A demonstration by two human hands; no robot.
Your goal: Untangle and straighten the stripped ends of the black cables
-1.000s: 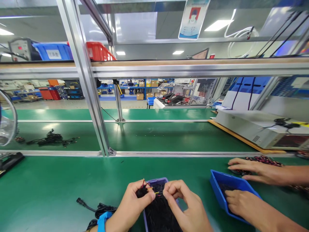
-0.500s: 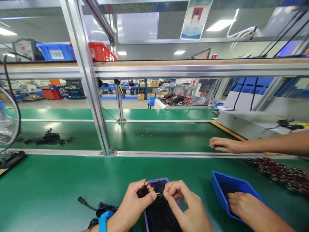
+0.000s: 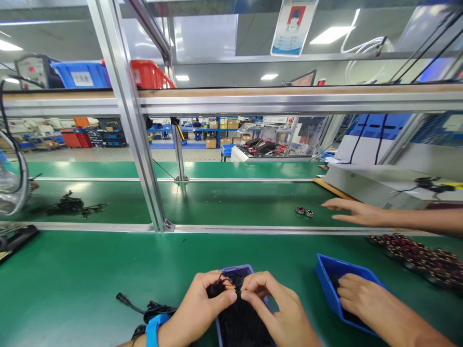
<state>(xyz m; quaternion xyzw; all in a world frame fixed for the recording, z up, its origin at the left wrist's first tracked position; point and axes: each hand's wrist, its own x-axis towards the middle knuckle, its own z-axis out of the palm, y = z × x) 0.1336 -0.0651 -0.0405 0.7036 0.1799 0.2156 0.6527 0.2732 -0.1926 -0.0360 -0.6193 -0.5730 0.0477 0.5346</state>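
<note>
My left hand (image 3: 206,306), with a blue band (image 3: 155,329) at the wrist, is closed on a black cable end with thin red and yellow wires (image 3: 228,285) fanning out of it. Thumb and forefinger of my right hand (image 3: 273,306) pinch together at the wire tips; a tiny dark piece shows there, too small to name. Both hands are over a purple bin (image 3: 237,268) filled with thin black pieces. Left of my wrist, a coiled black cable (image 3: 159,311) with a connector (image 3: 122,299) lies on the green table.
A co-worker's hand (image 3: 365,301) reaches into a blue bin (image 3: 327,279) on my right; another hand (image 3: 356,212) hovers beside two small round parts (image 3: 304,212). Many similar parts (image 3: 419,258) lie farther right. A metal post (image 3: 139,144) rises ahead, and black cables (image 3: 72,205) lie beyond it.
My right fingertips have moved left, closer to my left hand and the wires. The co-worker's far hand has opened and drawn back to the right, leaving two round parts on the table.
</note>
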